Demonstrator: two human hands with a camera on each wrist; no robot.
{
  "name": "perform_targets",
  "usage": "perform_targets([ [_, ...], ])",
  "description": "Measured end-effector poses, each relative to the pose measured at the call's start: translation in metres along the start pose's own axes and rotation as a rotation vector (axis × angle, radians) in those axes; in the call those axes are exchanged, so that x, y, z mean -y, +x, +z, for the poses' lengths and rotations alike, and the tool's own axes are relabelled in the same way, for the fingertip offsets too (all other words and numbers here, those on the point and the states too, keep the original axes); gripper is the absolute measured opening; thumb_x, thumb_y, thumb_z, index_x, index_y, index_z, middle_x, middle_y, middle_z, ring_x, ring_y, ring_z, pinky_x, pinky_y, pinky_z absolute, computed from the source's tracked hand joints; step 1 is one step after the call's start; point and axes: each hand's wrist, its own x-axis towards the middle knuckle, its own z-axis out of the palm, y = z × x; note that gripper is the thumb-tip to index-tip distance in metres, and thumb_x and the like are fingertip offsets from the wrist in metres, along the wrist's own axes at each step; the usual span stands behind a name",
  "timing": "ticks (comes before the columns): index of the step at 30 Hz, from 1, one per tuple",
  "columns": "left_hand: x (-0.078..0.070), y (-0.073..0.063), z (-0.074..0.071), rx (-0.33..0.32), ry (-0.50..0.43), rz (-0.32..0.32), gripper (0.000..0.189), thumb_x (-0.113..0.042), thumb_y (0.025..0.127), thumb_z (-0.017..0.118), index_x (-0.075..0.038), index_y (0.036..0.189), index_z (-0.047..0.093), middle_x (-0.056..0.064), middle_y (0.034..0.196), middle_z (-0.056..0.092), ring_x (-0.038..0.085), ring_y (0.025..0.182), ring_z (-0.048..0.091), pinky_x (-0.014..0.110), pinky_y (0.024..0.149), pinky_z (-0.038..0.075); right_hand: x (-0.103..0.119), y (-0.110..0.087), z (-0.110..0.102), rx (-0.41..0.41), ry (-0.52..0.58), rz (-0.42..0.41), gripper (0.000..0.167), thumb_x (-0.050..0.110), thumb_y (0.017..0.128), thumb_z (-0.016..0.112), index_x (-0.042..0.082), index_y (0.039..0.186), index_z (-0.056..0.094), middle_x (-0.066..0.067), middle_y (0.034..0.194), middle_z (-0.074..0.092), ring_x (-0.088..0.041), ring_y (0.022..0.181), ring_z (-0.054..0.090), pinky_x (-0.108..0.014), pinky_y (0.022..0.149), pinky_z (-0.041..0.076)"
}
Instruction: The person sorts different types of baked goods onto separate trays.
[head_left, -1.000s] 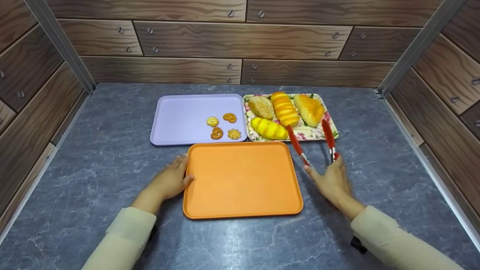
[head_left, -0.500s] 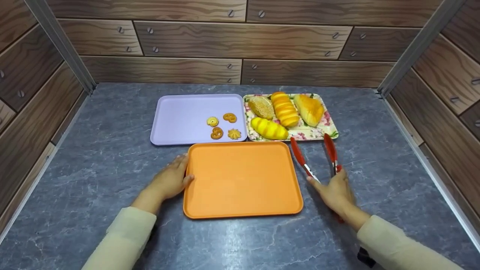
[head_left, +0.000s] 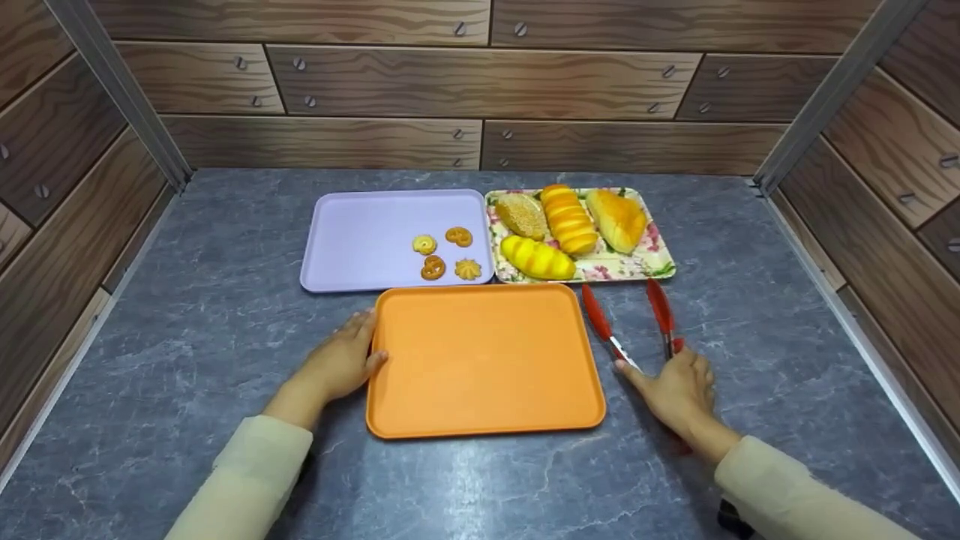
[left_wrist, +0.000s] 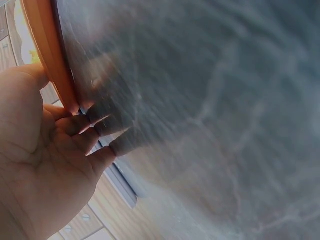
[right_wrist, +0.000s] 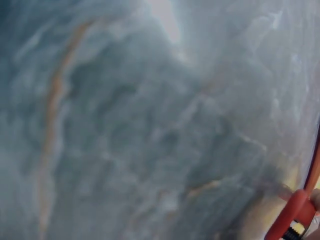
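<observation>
An orange tray (head_left: 487, 360) lies on the table in front. My left hand (head_left: 341, 360) holds its left edge, thumb over the rim and fingers along the outer side; the left wrist view shows the thumb against the tray's rim (left_wrist: 50, 55). My right hand (head_left: 679, 394) holds red-tipped tongs (head_left: 598, 311) just right of the tray, their arms spread with nothing between them. In the right wrist view only a red part of the tongs (right_wrist: 295, 212) and bits of fingers show at the lower right corner.
Behind stands a lilac tray (head_left: 375, 232) with several small biscuits (head_left: 433, 268) on its right side. Beside it, a floral tray (head_left: 622, 271) bears several breads, including a yellow loaf (head_left: 538, 258). Wood-patterned walls (head_left: 480, 82) enclose the grey marbled table (head_left: 225, 300).
My right hand has drawn the tongs back from the floral tray toward me, down beside the orange tray. The left hand and the trays have stayed put.
</observation>
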Motion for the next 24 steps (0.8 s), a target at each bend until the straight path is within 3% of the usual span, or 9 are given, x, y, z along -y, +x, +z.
perform_targets([
  [13,0.002,0.001,0.002,-0.020,-0.005,-0.001,0.067,-0.028,0.099,0.052,0.006,0.148,0.022,0.029,0.148,0.027,0.040,0.138,0.023,0.054,0.109,0.023,-0.001,0.003,0.002,0.009,-0.028,0.006,0.112,0.068,0.069,0.070,-0.020,0.126,0.032,-0.035,0.112,0.037,-0.049,0.104,0.036,-0.059,0.086,0.035],
  [19,0.005,-0.001,0.001,-0.034,-0.030,0.028,0.068,-0.028,0.098,0.053,0.008,0.147,0.022,0.030,0.148,0.027,0.042,0.137,0.023,0.054,0.109,0.022,0.006,0.004,-0.007,0.067,-0.005,0.030,0.136,0.077,0.066,0.064,-0.014,0.145,0.002,-0.043,0.136,0.019,-0.054,0.122,0.022,-0.065,0.098,0.023],
  [24,0.007,-0.002,-0.001,-0.027,-0.091,0.036,0.068,-0.029,0.100,0.050,0.011,0.146,0.020,0.031,0.149,0.024,0.042,0.138,0.021,0.053,0.110,0.020,0.021,0.010,-0.026,0.058,0.033,0.012,0.131,0.078,0.072,0.056,-0.005,0.148,-0.011,-0.040,0.145,0.006,-0.056,0.129,0.012,-0.069,0.101,0.015],
])
